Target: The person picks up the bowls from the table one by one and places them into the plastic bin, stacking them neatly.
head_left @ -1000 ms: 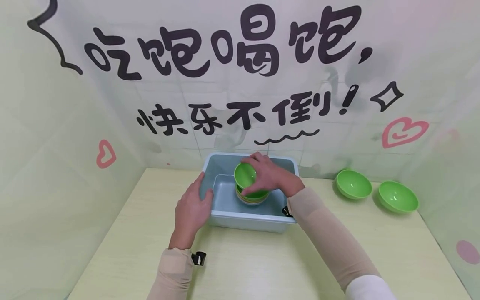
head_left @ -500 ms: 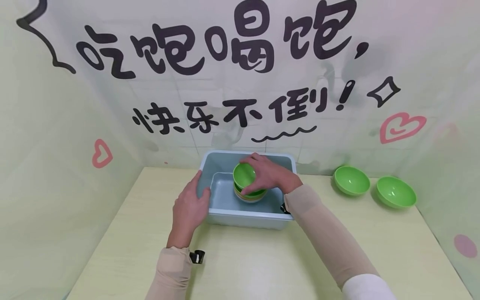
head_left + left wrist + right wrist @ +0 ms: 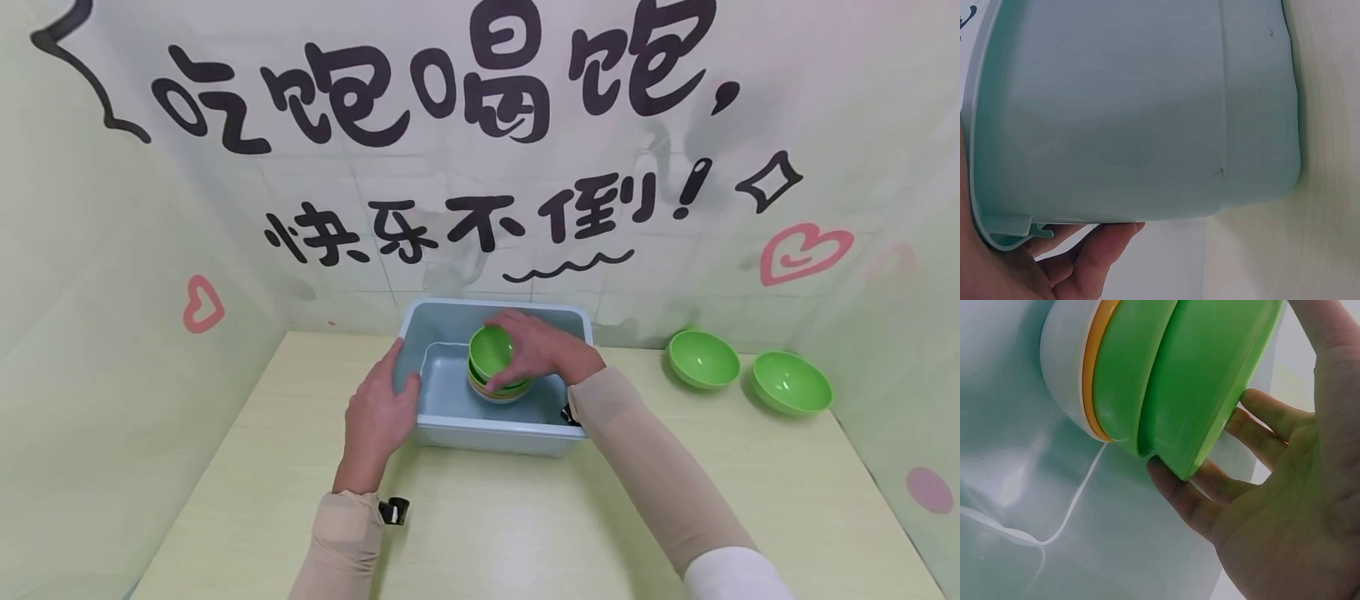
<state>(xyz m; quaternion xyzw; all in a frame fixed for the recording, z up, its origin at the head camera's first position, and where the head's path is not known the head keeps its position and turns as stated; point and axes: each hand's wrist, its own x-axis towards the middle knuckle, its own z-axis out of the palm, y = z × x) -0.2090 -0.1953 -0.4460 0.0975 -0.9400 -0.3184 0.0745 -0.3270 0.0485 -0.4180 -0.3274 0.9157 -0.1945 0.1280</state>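
Note:
A blue plastic bin (image 3: pixel 495 427) stands at the back of the table. My left hand (image 3: pixel 381 412) grips its left rim; in the left wrist view the fingers (image 3: pixel 1094 256) curl under that rim against the outer wall. Inside the bin is a bowl stack: a white bowl (image 3: pixel 1063 369) lowest, an orange-rimmed layer (image 3: pixel 1092 369) above it, then a green bowl (image 3: pixel 1125 381). On top, my right hand (image 3: pixel 528 346) holds another green bowl (image 3: pixel 489 352) by its edge, tilted and partly nested in the stack. Its fingers and thumb span the rim in the right wrist view.
Two more green bowls, one nearer the bin (image 3: pixel 703 360) and one farther right (image 3: pixel 792 383), sit on the table (image 3: pixel 495 525) at the back right. A printed curtain (image 3: pixel 337 167) encloses the back and both sides.
The top green bowl has settled slightly lower and to the right, closing some of the gap above the stack. My left hand keeps its grip on the bin. The head view has shifted a little.

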